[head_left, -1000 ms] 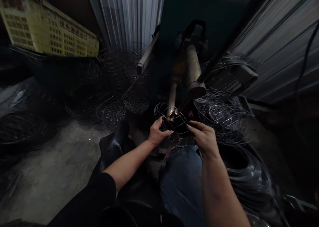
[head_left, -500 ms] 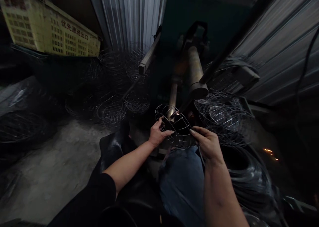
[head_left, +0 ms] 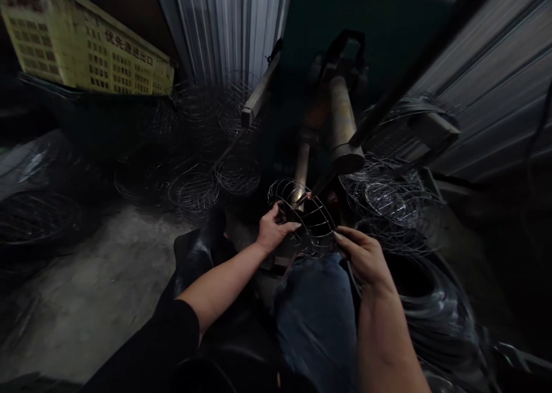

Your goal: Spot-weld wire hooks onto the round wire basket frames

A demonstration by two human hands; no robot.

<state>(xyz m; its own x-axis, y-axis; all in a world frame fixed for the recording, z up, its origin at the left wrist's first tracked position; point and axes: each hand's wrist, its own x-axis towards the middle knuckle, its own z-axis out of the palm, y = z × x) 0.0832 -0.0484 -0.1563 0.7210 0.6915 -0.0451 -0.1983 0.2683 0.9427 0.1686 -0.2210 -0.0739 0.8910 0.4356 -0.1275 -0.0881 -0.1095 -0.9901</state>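
From here, my left hand (head_left: 272, 232) and right hand (head_left: 363, 258) pinch opposite sides of the wire frame (head_left: 326, 211), spanning between them by the metal rod (head_left: 301, 174).

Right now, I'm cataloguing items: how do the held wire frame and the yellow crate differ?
The wire frame is rounded, the yellow crate boxy and lettered in red. The left hand and right hand hold the wire frame; neither touches the yellow crate. Both have open gaps.
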